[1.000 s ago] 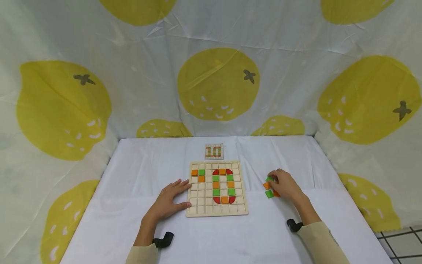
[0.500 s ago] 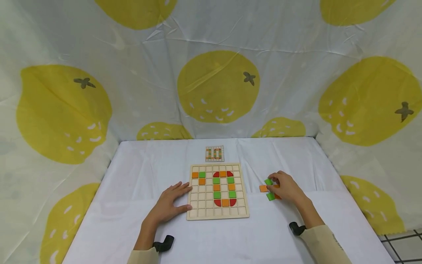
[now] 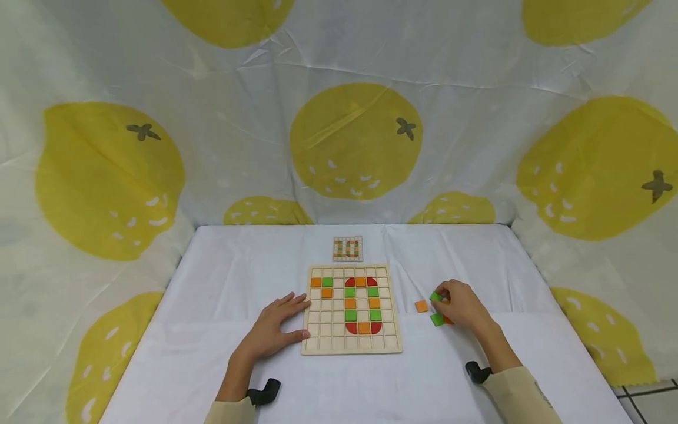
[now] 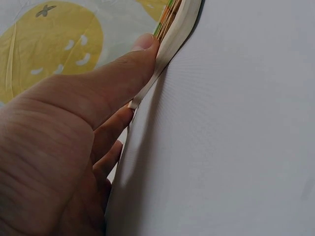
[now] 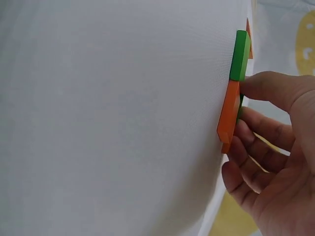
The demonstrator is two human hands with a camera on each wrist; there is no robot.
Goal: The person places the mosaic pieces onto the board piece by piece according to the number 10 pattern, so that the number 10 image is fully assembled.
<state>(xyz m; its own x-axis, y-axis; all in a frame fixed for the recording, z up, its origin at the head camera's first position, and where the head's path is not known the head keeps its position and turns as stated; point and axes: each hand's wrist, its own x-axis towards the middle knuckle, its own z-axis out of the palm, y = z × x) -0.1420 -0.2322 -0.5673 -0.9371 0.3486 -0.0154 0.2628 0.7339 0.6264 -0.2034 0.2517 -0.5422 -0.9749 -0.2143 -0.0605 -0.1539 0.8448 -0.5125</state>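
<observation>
My left hand [image 3: 271, 325] rests at the left edge of a wooden grid board [image 3: 325, 340], fingers spread. In the left wrist view its thumb [image 4: 140, 54] touches the board's rim. Red, orange and green pieces on the board form a 0, with a few tiles at upper left. Right of the board, my right hand [image 3: 462, 303] pinches a green square tile [image 3: 435, 296] between thumb and finger. Another green tile [image 3: 436, 320] and an orange tile [image 3: 421, 306] lie close by. Under the hand are more orange pieces [image 5: 229, 113], partly hidden.
A small card [image 3: 347, 249] printed with a coloured 10 lies behind the board. White cloth [image 3: 254, 265] covers the table. A lemon-patterned curtain [image 3: 455, 135] surrounds its back and sides. Black wrist bands [image 3: 265, 391] sit on both forearms.
The loose orange tile has shifted left, away from my right hand. The right hand stays over the small pile with the green tile at its fingertips. My left hand keeps its place on the board.
</observation>
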